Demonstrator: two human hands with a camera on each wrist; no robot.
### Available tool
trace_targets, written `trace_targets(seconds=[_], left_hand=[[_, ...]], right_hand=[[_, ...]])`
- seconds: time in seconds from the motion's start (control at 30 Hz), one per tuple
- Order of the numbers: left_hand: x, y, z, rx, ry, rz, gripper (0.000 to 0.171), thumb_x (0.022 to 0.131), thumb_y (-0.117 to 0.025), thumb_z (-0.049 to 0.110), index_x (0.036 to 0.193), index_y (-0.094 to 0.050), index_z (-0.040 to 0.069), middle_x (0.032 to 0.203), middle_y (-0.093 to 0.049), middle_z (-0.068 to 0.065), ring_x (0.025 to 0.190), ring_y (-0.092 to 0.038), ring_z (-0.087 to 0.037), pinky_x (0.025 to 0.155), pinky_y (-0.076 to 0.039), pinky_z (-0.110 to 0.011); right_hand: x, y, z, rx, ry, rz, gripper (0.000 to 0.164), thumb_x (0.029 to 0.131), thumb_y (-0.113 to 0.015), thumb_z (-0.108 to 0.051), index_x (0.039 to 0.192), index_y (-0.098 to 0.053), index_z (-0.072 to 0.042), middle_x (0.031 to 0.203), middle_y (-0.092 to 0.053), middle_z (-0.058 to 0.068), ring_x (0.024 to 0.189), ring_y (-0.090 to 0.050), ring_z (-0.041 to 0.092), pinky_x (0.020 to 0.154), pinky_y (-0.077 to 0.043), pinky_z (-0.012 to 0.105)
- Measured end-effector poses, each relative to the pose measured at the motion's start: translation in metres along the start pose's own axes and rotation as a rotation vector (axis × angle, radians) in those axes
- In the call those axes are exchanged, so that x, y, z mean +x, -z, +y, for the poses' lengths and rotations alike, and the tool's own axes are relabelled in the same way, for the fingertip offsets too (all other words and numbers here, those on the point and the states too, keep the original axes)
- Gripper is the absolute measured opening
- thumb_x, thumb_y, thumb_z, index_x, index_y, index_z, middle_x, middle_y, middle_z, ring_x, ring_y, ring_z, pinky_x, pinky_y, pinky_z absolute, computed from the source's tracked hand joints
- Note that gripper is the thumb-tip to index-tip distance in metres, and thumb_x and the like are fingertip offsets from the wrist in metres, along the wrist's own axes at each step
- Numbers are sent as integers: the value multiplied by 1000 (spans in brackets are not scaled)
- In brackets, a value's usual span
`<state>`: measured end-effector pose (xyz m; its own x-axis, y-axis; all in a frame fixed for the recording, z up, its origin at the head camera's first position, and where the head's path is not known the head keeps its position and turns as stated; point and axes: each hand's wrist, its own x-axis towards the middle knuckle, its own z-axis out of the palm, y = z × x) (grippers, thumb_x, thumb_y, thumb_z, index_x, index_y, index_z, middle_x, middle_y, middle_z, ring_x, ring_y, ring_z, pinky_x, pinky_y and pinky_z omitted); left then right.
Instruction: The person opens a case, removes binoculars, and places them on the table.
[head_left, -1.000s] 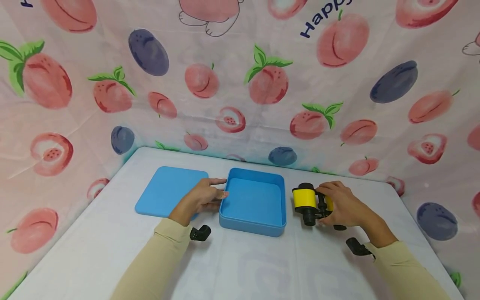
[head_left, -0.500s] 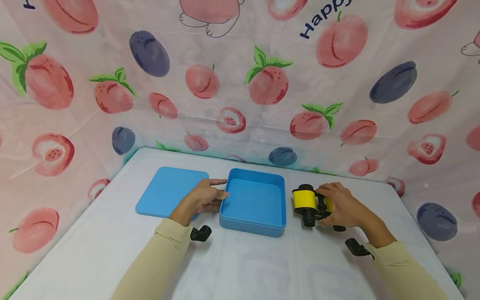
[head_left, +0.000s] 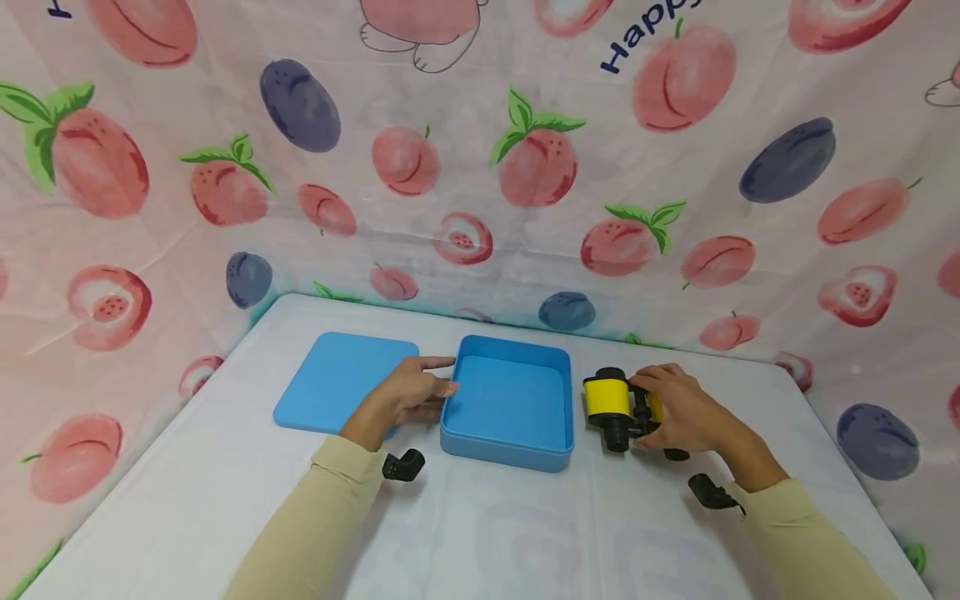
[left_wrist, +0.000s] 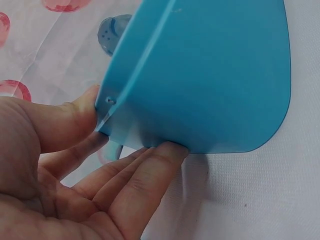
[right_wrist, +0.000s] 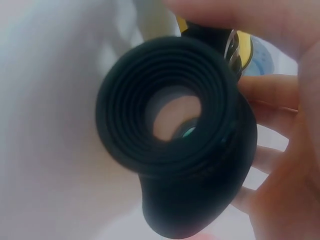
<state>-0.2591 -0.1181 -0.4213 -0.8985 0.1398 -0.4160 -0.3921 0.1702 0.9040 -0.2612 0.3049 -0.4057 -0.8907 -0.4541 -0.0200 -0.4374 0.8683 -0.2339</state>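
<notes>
A blue open-topped box (head_left: 510,454) stands in the middle of the white table. My left hand (head_left: 412,390) holds it at the left side, thumb at the rim and fingers against the outer wall. The left wrist view has the hand (left_wrist: 95,185) close up along the edge of the blue box (left_wrist: 220,75). To the right of the box, yellow and black binoculars (head_left: 608,398) lie under my right hand (head_left: 684,408), which grips their right barrel. A black eyepiece of the binoculars (right_wrist: 190,200) fills much of the right wrist view, fingers of the right hand (right_wrist: 280,115) wrapped behind it.
A flat blue lid (head_left: 337,379) lies left of the box, partly covered by the left hand. Behind the white table (head_left: 540,533) hangs a pink fruit-print cloth (head_left: 480,108). A small black wrist camera (head_left: 403,465) hangs below the left wrist, and another camera (head_left: 710,492) below the right.
</notes>
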Motion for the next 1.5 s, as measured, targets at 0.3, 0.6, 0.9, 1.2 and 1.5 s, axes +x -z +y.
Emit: trace_targets(seconds=[0.3,0.6,0.9,1.2,1.5], left_hand=[[-1,0,2,2,9,1,62,101,-68,10,159,-45,16,147,-61,-23,128,-67,-36,105,-55,-53],[0,1,3,-5,9,0,62,101,-68,10,159,-45,17,144,-63,-22,128,-67,-36,105,-56,-53],[2,2,3,-6,9,-2,62,101,-68,11,159,-46,17,143,-64,-21,127,-68,-35,106,-55,-53],[0,2,3,-7,13,0,62,101,-68,11,159,-46,17,145,-63,-21,128,-67,-35,107,-55,-53],[0,0,3,-2,20,0,62,101,-68,11,159,-46,18,144,-64,-20,125,-69,-33,105,-56,-52]], right_hand=[[-1,0,2,13,7,-7,93,67,-96,-40,141,-60,2,149,-53,25,135,-43,46,105,-46,73],[3,-3,2,12,-4,-19,94,67,-96,-41,142,-59,0,150,-52,24,136,-42,46,106,-45,73],[6,-3,0,14,-15,-30,94,67,-97,-41,143,-59,0,151,-52,24,136,-42,46,106,-45,73],[10,-5,-1,19,-2,-34,93,67,-96,-41,142,-59,0,150,-52,24,135,-43,46,105,-46,72],[12,-6,-3,21,-15,-46,95,66,-97,-41,143,-59,0,150,-53,24,136,-43,46,106,-46,73]])
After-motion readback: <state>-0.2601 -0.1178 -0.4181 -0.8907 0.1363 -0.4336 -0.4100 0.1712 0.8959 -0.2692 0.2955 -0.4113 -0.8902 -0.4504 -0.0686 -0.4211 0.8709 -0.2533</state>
